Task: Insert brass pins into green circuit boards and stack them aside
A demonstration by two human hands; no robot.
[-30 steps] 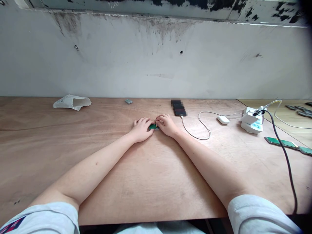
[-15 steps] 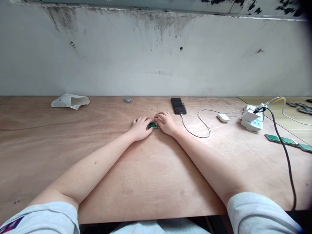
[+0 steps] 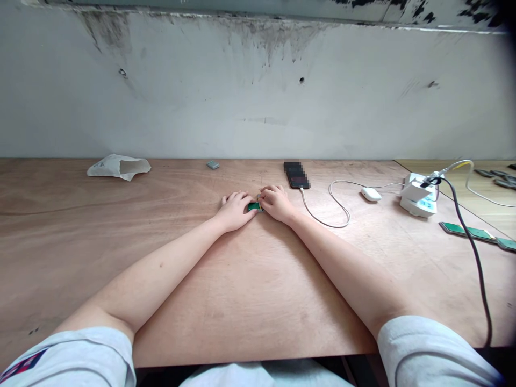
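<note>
A small green circuit board (image 3: 253, 206) lies on the wooden table between my two hands. My left hand (image 3: 235, 211) holds it from the left, with the thumb on the near side and the fingers on the far side. My right hand (image 3: 276, 203) is closed at the board's right end, its fingertips bent down over a small metallic and yellowish part there. Those fingers hide most of that end, so what they pinch is unclear.
At the back lie a crumpled white bag (image 3: 116, 167), a small grey block (image 3: 213, 165) and a phone (image 3: 297, 176) on a white cable. To the right are a white case (image 3: 371, 194), a power strip (image 3: 418, 206), a black cord (image 3: 475, 258), green boards (image 3: 467, 231) and dark-handled tools (image 3: 500, 176).
My right hand's fingertips have curled in slightly over the board's right end. My left hand keeps its hold, and the whole view has shifted a little.
</note>
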